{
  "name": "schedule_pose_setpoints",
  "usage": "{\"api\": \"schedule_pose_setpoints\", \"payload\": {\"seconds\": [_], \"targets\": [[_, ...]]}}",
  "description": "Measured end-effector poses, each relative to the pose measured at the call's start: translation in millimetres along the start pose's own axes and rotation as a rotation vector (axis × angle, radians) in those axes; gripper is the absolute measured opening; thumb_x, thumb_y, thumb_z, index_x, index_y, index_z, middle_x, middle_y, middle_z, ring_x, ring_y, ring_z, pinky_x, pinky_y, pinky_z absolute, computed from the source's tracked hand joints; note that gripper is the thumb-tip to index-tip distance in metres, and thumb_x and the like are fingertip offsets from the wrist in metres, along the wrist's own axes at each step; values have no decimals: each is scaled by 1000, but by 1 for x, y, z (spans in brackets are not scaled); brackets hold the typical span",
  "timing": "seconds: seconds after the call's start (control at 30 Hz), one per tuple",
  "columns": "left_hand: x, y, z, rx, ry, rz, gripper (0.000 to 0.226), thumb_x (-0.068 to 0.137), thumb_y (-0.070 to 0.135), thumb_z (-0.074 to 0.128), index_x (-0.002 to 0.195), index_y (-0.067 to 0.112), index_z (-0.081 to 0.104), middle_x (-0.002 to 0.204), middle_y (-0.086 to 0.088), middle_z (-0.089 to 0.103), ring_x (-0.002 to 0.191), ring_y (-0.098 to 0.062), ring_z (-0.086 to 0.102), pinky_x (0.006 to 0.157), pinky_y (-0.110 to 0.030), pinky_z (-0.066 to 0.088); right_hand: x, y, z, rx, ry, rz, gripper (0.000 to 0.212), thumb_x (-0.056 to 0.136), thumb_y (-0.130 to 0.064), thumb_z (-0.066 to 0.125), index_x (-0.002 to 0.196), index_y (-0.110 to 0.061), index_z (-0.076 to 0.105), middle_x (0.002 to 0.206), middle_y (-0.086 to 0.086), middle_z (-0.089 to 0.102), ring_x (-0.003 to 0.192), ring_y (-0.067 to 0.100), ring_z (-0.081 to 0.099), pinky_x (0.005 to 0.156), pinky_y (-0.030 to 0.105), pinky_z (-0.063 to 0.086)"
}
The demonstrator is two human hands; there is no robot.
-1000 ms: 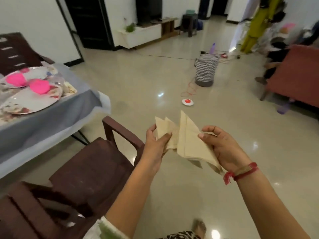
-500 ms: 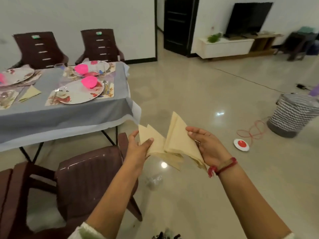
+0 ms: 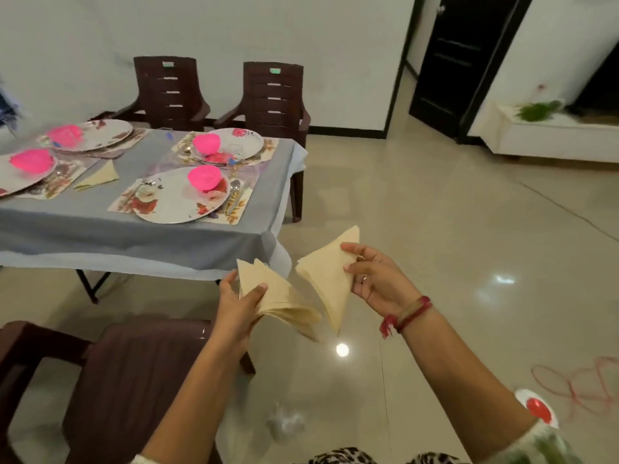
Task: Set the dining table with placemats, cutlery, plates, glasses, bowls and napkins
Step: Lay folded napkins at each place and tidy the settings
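The napkins (image 3: 271, 296) in my left hand (image 3: 236, 306) and the second fan (image 3: 326, 279) in my right hand (image 3: 378, 283), overlapping half a second ago, are now parted, and the table (image 3: 150, 239) looms nearer in the head view. Left thumb clamps its fan from above, fingers behind. Right fingers pinch theirs by the edge. Both fans hang over the floor (image 3: 435, 229), just off the table's near corner. On it: plates (image 3: 174, 202), pink bowls (image 3: 204, 177), one laid napkin (image 3: 98, 175).

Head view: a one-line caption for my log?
Left hand and right hand each hold folded beige napkins near the table set with plates and pink bowls.
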State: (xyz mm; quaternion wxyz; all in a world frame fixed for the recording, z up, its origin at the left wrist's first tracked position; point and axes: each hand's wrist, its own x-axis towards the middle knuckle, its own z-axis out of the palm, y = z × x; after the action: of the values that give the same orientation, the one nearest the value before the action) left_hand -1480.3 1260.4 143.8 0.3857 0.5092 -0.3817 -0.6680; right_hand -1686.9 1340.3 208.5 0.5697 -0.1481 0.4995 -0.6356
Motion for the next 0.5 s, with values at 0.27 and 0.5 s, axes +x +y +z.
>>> {"api": "schedule_pose_setpoints", "payload": {"seconds": [0.27, 0.5], "targets": [[104, 10, 70, -66, 300, 65, 64, 90, 9, 64, 141, 29, 31, 129, -10, 52, 109, -28, 58, 72, -33, 52, 176, -58, -41, -148, -7, 74, 34, 86, 17, 40, 97, -8, 61, 96, 11, 60, 83, 21, 60, 67, 27, 56], [161, 24, 99, -184, 564, 100, 68, 87, 7, 67, 143, 26, 32, 134, -7, 50, 113, -26, 58, 84, -37, 52, 310, -83, -38, -261, -98, 154, 22, 95, 2, 46, 88, -7, 64, 99, 10, 63, 86, 20, 62, 61, 24, 55]]}}
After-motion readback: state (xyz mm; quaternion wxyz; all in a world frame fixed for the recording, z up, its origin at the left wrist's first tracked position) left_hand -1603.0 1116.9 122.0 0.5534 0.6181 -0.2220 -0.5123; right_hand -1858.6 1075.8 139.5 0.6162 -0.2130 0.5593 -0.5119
